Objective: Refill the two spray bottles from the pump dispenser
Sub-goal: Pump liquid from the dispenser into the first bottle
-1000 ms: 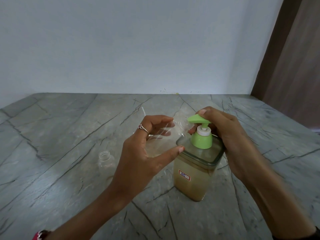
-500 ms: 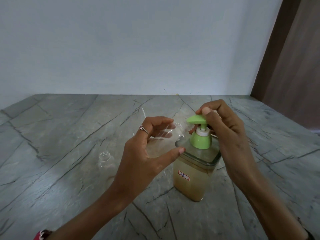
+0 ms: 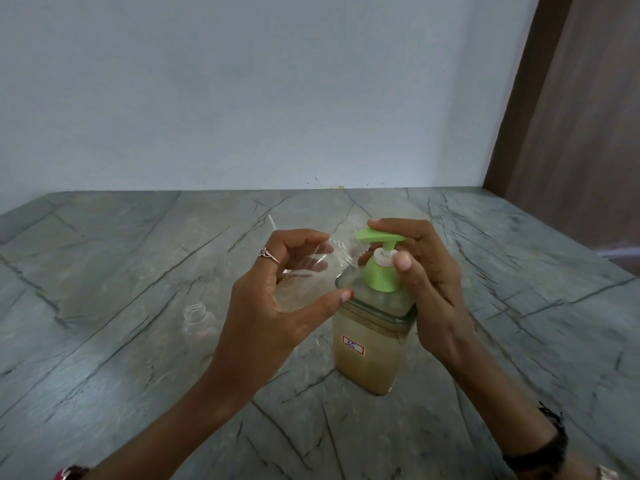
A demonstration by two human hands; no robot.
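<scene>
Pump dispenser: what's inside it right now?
The pump dispenser holds cloudy tan liquid nearly up to its clear shoulder. The right hand covers its right side, and the dip tube cannot be made out.

A grey stone countertop (image 3: 121, 271) with dark veins is seen across the lower part of the view. Behind it, a plain pale blue wall (image 3: 242, 91) is found. At the right, a brown wooden panel (image 3: 581, 133) is visible.
</scene>
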